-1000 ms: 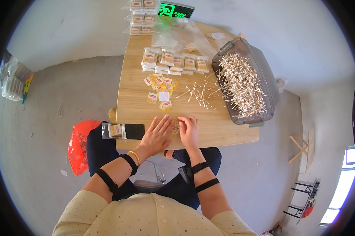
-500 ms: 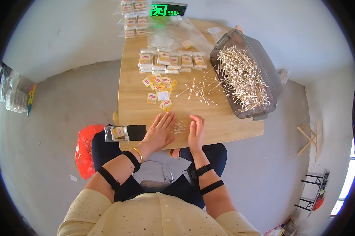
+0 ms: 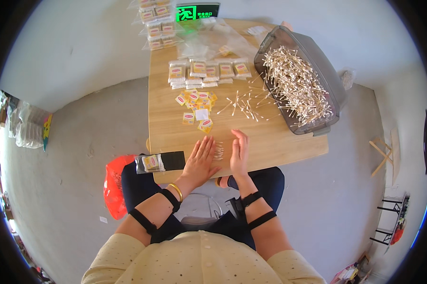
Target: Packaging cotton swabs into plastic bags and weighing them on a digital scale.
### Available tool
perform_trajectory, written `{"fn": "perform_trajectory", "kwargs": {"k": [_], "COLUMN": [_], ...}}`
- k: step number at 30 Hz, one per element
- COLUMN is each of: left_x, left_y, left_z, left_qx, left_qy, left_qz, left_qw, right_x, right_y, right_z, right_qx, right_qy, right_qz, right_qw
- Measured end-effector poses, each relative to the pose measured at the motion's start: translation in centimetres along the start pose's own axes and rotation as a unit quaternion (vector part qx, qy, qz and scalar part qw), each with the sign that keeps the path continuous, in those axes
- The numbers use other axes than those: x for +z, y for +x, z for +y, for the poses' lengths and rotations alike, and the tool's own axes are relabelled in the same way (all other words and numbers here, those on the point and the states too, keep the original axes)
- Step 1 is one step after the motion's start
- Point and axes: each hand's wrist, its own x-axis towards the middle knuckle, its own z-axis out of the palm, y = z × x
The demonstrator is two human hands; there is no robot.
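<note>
A small bunch of cotton swabs lies on the table between my two hands. My left hand rests palm down with its fingers stretched out, its edge against or right beside the swabs. My right hand stands on its side just to the right of them, fingers extended and slightly curved, holding nothing. Yellow and white cards are scattered beyond my left hand. Left of it, a filled packet of swabs sits on a black holder at the table's edge.
A grey bin heaped with loose swabs stands tilted at the right. More swabs lie spilled beside it. Stacked swab packets line the wooden table farther back, near clear plastic bags. A red bag hangs at the left.
The swabs between my hands, fanned out before, now lie in a narrower, straighter bunch. My right hand has turned more upright on its edge. The whole view has shifted slightly.
</note>
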Motion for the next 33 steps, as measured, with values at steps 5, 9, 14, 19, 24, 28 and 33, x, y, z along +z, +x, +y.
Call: {"fn": "perform_trajectory", "kwargs": {"k": [5,9,14,19,24,28,33], "left_x": [-0.3,-0.4,-0.3,-0.2,-0.1,-0.1,-0.4], "left_y": [0.5,0.7,-0.3,-0.2,0.1,0.6,1.0], "left_z": [0.3,0.5,0.7,0.5,0.6,0.7,0.7], "left_qx": [-0.019,-0.024,-0.010,-0.011,-0.020,-0.023,-0.024], "left_qy": [0.049,0.058,0.072,0.053,0.045,0.075,0.092], "left_qz": [-0.005,0.015,-0.009,-0.002,-0.004,-0.002,-0.014], "left_qw": [0.999,0.998,0.997,0.999,0.999,0.997,0.995], "right_x": [-1.6,-1.6,-1.7,-1.6,-1.5,-1.4,-1.6], "right_y": [-1.1,-2.0,-2.5,-2.6,-2.7,-2.7,-2.7], "right_z": [0.1,-0.2,-0.3,-0.2,-0.3,-0.1,-0.3], "right_qx": [0.005,0.013,0.012,0.027,0.025,0.019,0.029], "right_qy": [-0.013,-0.019,-0.020,-0.022,-0.023,-0.038,-0.040], "right_qz": [0.008,0.006,0.011,-0.003,0.003,0.002,-0.003], "right_qw": [1.000,1.000,1.000,0.999,0.999,0.999,0.999]}}
